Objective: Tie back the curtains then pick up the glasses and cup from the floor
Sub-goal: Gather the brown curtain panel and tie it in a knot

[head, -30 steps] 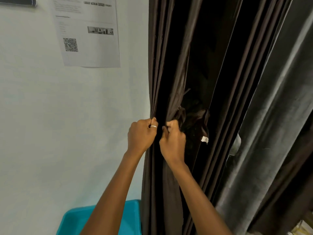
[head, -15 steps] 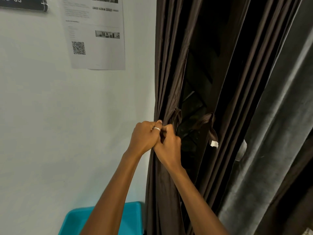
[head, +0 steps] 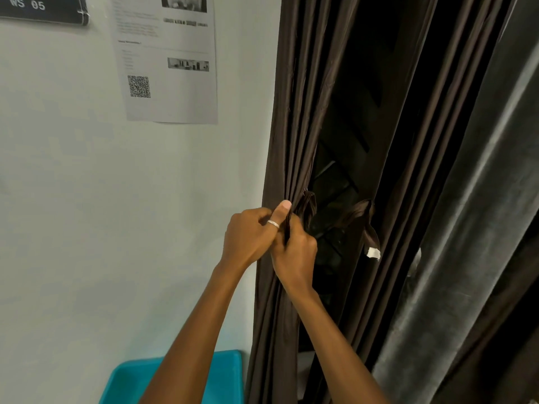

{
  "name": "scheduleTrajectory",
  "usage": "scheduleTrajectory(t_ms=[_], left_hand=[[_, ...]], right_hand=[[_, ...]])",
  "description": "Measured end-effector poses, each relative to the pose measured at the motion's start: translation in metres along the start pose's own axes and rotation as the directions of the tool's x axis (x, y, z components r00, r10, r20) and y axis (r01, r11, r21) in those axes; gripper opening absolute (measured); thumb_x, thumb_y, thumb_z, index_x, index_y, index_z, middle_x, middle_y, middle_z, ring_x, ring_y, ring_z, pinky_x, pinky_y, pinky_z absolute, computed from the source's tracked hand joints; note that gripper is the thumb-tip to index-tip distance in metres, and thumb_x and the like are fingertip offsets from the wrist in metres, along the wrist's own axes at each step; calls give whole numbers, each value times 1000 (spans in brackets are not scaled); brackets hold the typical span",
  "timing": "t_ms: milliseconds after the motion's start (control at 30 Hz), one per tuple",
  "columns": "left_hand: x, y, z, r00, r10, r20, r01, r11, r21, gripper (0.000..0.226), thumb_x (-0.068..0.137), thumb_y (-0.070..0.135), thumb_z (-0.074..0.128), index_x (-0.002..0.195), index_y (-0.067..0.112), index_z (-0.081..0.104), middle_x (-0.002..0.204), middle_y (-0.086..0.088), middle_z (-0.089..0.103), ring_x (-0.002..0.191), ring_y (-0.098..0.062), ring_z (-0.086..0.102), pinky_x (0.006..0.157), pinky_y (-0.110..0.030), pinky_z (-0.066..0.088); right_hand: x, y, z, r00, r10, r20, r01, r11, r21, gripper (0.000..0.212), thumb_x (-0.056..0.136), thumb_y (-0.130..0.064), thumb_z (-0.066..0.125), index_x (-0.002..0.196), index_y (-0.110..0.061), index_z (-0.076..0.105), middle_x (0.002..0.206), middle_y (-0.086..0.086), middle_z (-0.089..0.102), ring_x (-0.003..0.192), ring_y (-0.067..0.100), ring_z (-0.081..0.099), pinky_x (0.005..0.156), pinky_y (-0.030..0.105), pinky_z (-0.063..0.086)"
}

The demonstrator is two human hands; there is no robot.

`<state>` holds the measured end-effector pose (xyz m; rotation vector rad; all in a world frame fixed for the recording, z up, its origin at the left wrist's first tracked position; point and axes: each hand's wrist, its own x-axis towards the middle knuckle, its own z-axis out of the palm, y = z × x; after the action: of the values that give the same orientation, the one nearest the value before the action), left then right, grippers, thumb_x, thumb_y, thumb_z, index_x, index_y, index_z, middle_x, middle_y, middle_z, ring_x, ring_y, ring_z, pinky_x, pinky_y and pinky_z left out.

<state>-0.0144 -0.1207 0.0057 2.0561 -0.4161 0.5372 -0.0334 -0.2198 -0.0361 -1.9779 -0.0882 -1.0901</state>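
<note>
Here, pale wall (head: 73, 199); dark curtains (head: 291, 126)

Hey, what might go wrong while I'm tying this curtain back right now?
The left hand and right hand pinch the tie-back at the edge of the brown curtain; a loose knot may slip and release the folds. Its tagged end dangles free and could pull through.

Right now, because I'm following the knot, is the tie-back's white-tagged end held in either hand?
No: the white tag hangs free, apart from the left hand and right hand gripping the curtain edge.
</note>
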Motion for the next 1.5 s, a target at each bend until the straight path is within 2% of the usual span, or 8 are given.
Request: scheduleTrajectory(t_ms=[133, 267, 367, 533, 700, 900, 1233, 1500], left_hand=[[-2, 12, 3, 992, -98, 82, 113, 972, -208, 54, 98, 62, 41, 133, 26, 60, 128, 8, 67, 107, -1, 59, 88, -15, 45], [1, 15, 4, 978, -76, 195, 137, 938, -318, 68, 95, 62, 41, 153, 26, 37, 142, 11, 51, 118, 2, 46, 91, -11, 39], [4, 20, 8, 970, -94, 224, 165, 932, -323, 77, 81, 71, 56, 144, 28, 44, 124, 14, 61, 107, -8, 62, 88, -18, 50], [12, 28, 19, 978, -182, 107, 206, 928, -310, 34, 101, 38, 58, 128, 19, 58, 93, 14, 62, 93, -14, 66, 79, -21, 52], [21, 14, 8, 956, -241, 170, 290, 870, -399, 28, 104, 30, 48, 106, 13, 70, 100, -7, 75, 97, -22, 71, 94, -40, 56], [18, 14, 3, 949, -165, 269, 277, 842, -463, 35, 106, 27, 46, 136, 14, 56, 121, -2, 66, 110, -14, 64, 87, -18, 52], [22, 6, -5, 950, -160, 269, 288, 780, -555, 14, 104, 27, 49, 114, 31, 58, 122, -2, 66, 115, -25, 65, 104, -44, 53], [22, 17, -9, 946, -69, 318, 207, 882, -424, 20, 108, 21, 42, 124, 27, 51, 112, 12, 62, 98, -5, 63, 81, -14, 54]], right_hand=[[-4, -3, 0, 1000, 7, 15, -7, 999, 31, 22, 100, -16, 63, 120, -10, 68, 87, -7, 71, 73, 6, 69, 68, 25, 61], [-2, -4, -3, 999, 21, 37, -23, 997, 73, 22, 101, -16, 60, 121, -14, 70, 96, -6, 73, 87, 7, 70, 77, 23, 60], [-2, -3, -7, 997, 40, 70, -46, 994, 96, 12, 100, -13, 60, 104, -10, 70, 88, -4, 70, 82, 8, 69, 70, 21, 56], [0, -5, -15, 980, 23, 200, -53, 988, 148, 22, 92, -4, 62, 111, -12, 69, 95, -5, 71, 88, 4, 69, 73, 20, 58], [9, -4, -34, 930, 66, 361, -144, 971, 192, 61, 96, -6, 57, 152, -23, 43, 140, -15, 54, 128, -6, 50, 109, 17, 44], [30, 0, -33, 942, 189, 277, -219, 972, 81, 65, 103, -42, 53, 160, -22, 28, 163, -4, 34, 149, 11, 31, 120, 28, 29], [44, 1, -43, 835, 156, 527, -345, 895, 282, 71, 88, -43, 76, 149, -27, 43, 138, -10, 60, 123, 6, 61, 103, 28, 52], [50, 0, -39, 864, 204, 461, -395, 842, 367, 64, 82, -27, 85, 137, -24, 52, 125, -4, 68, 112, 14, 69, 99, 38, 58]])
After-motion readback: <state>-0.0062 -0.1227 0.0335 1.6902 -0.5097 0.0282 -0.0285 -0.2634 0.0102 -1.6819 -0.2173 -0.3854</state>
